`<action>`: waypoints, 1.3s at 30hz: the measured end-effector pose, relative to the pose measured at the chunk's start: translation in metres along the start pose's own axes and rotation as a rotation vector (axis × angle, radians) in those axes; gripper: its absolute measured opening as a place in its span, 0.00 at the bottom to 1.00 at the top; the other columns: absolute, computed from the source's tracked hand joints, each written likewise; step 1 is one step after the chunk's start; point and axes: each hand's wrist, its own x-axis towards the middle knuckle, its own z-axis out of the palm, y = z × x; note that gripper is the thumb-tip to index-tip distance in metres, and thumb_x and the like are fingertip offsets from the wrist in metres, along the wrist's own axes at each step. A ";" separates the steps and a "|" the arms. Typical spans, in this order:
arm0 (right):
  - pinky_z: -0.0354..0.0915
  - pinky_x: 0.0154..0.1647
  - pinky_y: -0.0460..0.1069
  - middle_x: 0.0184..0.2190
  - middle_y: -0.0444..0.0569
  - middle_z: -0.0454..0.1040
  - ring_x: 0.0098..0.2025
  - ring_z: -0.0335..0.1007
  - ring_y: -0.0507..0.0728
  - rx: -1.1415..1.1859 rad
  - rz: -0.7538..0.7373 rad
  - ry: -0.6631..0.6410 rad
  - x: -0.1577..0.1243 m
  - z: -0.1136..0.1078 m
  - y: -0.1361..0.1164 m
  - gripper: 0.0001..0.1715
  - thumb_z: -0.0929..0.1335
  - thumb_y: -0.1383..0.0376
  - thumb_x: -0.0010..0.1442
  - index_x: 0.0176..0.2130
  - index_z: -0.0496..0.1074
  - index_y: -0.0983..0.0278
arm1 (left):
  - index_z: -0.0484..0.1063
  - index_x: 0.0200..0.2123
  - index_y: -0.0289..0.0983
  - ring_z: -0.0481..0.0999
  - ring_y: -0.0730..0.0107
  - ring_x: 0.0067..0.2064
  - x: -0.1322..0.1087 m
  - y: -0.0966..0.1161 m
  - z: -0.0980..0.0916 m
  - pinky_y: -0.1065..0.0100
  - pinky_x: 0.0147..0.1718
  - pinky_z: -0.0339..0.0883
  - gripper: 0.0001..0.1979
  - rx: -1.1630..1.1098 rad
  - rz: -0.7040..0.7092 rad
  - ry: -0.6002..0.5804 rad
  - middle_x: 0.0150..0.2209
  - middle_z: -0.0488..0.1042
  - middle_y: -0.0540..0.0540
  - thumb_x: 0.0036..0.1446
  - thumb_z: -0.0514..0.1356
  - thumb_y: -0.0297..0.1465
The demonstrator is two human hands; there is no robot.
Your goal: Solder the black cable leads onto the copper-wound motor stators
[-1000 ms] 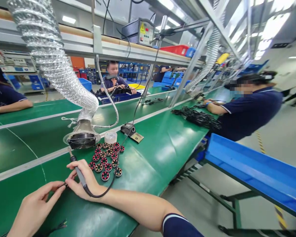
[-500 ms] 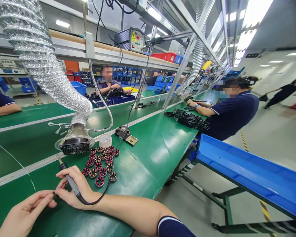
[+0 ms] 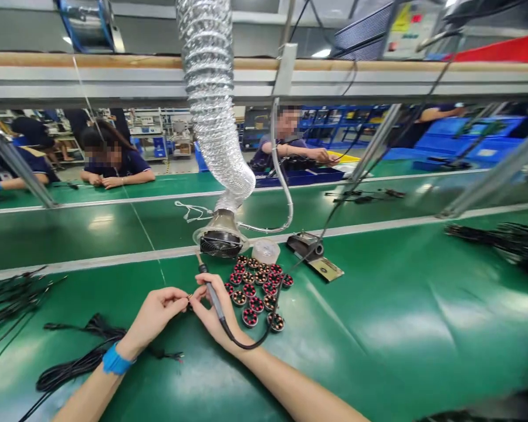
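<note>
Head view: the green table (image 3: 387, 334) fills the foreground, with the work gathered left of its middle.
Left grip (image 3: 157, 313): thumb and forefinger pinching a small piece (image 3: 190, 298), its form too small to tell; a blue wristband (image 3: 117, 359) circles the wrist.
Right grip (image 3: 217, 309): closed around the soldering iron (image 3: 216, 300), while its thumb and fingertips meet the left ones at the piece.
Piece: held between the two sets of fingertips, at about 3 o'clock from the left grip and 10 from the right, with both hands similarly near.
Iron axis: runs from 11 to 5 o'clock, tip away from the person; the tip stands apart from the piece, at about 12 to 1 o'clock of it.
Cord: loops from the iron's 5 o'clock end, then crosses toward 2.
Ring cores (image 3: 249, 290): clustered at 2 o'clock from the right grip.
Fan hood (image 3: 221, 243): at 12 o'clock, just beyond the tip.
Iron stand (image 3: 310, 249): at 2 o'clock, past the cores and tape roll (image 3: 266, 251).
Coiled cable (image 3: 61, 375): at 8 o'clock from the left grip.
</note>
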 end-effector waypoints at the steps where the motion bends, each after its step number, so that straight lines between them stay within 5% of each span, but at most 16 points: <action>1: 0.73 0.37 0.47 0.43 0.46 0.66 0.32 0.73 0.49 0.002 0.009 -0.007 -0.001 0.000 0.000 0.21 0.68 0.72 0.57 0.49 0.66 0.58 | 0.78 0.33 0.34 0.74 0.65 0.32 0.000 -0.001 -0.001 0.67 0.35 0.67 0.18 -0.028 -0.007 0.007 0.28 0.77 0.45 0.53 0.63 0.44; 10: 0.73 0.42 0.49 0.46 0.48 0.66 0.38 0.75 0.52 0.030 0.034 -0.017 -0.004 0.002 0.005 0.18 0.69 0.67 0.61 0.50 0.65 0.58 | 0.77 0.34 0.33 0.71 0.70 0.31 -0.001 -0.010 -0.001 0.68 0.35 0.64 0.14 -0.157 -0.015 -0.076 0.29 0.76 0.46 0.55 0.64 0.40; 18: 0.73 0.39 0.49 0.44 0.48 0.65 0.33 0.72 0.51 -0.036 -0.062 -0.035 -0.003 0.000 0.001 0.18 0.67 0.71 0.60 0.49 0.66 0.58 | 0.76 0.31 0.33 0.67 0.71 0.29 -0.001 -0.011 0.001 0.70 0.30 0.59 0.17 -0.106 0.009 -0.091 0.27 0.74 0.48 0.55 0.62 0.43; 27: 0.71 0.40 0.50 0.41 0.47 0.64 0.33 0.71 0.52 -0.124 -0.109 -0.229 0.000 -0.007 -0.016 0.22 0.64 0.75 0.58 0.50 0.67 0.57 | 0.75 0.28 0.32 0.65 0.73 0.29 -0.004 -0.005 -0.005 0.71 0.30 0.58 0.11 -0.094 -0.037 -0.203 0.25 0.71 0.50 0.52 0.63 0.35; 39: 0.69 0.48 0.55 0.40 0.47 0.69 0.41 0.72 0.57 -0.168 -0.159 -0.125 0.001 -0.007 -0.012 0.23 0.69 0.72 0.59 0.52 0.66 0.55 | 0.74 0.26 0.31 0.63 0.75 0.28 -0.001 -0.006 -0.003 0.72 0.29 0.55 0.07 -0.202 -0.117 -0.201 0.24 0.69 0.52 0.49 0.64 0.31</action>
